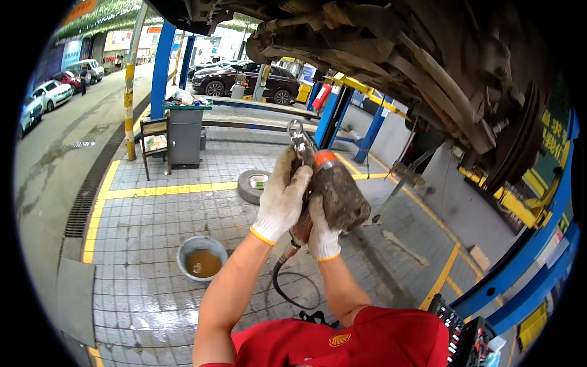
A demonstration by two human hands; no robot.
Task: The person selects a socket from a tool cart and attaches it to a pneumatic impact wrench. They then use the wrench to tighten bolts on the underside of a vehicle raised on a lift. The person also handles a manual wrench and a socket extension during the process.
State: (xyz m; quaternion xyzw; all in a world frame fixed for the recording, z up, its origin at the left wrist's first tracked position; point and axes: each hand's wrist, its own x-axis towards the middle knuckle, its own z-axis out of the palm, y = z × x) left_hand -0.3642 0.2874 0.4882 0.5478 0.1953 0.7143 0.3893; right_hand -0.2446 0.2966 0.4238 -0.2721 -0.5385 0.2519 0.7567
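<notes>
Both my hands wear white knit gloves with yellow cuffs and are raised in front of me. My right hand (322,232) is closed around the handle of a dirty air impact wrench (342,199) with an orange band near its nose. From the handle a dark air hose (276,282) curves down to the floor. My left hand (281,199) is closed at the tool's nose, on a shiny ring-ended spanner (296,131) that points up and away. The fingers partly hide where spanner and impact wrench meet.
A raised vehicle's underside (391,67) hangs overhead at the right, beside a blue lift post (520,269). On the tiled floor are a basin of brown liquid (183,260) and a tyre (246,187). A grey cabinet (184,137) stands beyond; a toolbox (455,333) sits lower right.
</notes>
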